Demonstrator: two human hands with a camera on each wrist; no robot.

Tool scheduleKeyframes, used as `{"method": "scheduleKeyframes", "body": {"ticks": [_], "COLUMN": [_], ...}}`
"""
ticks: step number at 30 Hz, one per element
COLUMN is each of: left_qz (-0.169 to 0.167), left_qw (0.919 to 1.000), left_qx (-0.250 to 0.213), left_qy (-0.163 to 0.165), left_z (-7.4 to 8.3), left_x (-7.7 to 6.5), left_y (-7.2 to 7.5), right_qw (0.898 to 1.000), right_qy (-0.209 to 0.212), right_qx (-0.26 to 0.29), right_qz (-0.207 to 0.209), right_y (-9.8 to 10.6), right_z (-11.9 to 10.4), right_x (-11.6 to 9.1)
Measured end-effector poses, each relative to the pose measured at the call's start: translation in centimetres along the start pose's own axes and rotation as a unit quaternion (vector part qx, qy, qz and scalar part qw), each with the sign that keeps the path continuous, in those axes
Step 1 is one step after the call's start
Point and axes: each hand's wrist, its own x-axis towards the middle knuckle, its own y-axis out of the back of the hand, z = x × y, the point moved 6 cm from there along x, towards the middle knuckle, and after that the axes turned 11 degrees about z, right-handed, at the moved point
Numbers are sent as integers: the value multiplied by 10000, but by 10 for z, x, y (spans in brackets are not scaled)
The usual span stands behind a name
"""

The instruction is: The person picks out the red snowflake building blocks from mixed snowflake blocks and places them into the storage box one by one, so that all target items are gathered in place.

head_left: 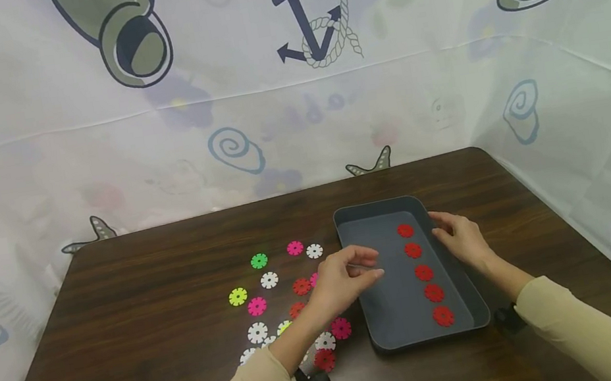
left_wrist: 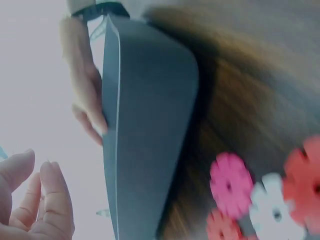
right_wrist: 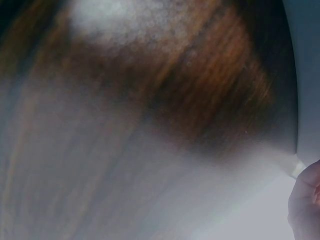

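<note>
My left hand (head_left: 343,283) hovers over the left edge of a grey rectangular tray (head_left: 394,316), with thumb and fingers apart and nothing visible between them. In the left wrist view, the fingers (left_wrist: 52,200) are loosely bent beside the tray's side wall (left_wrist: 150,115). My right hand (head_left: 464,242) touches the tray's right rim, its index finger and thumb spread along it. Inside the tray, several red notched discs (head_left: 424,273) lie in a column along the right side. In the right wrist view, only part of the right hand (right_wrist: 305,205) shows, at the lower right.
Left of the tray, loose notched discs lie scattered on the dark wooden table (head_left: 140,323): green (head_left: 259,261), yellow (head_left: 238,296), white (head_left: 269,280), pink (head_left: 257,306) and red (head_left: 301,286). My left forearm covers some. A printed cloth (head_left: 284,134) hangs behind the table.
</note>
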Motion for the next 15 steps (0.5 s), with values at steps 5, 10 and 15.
{"method": "scheduleKeyframes", "body": {"ticks": [5,10,15], "left_qz": [231,523,771], "left_qw": [9995,9976,9938], "left_qx": [-47,197,511], "left_qy": [232,414,625], "left_z": [-14,-30,-47], "left_x": [2,3,2], "left_y": [28,54,75], "right_qw": [10000,10000,10000], "right_qy": [-21,-14,-5], "right_qx": [0,31,51], "right_qz": [0,-26,-50], "right_y": [-1,-1,0], "right_z": [2,2,2], "right_x": [1,0,0]}}
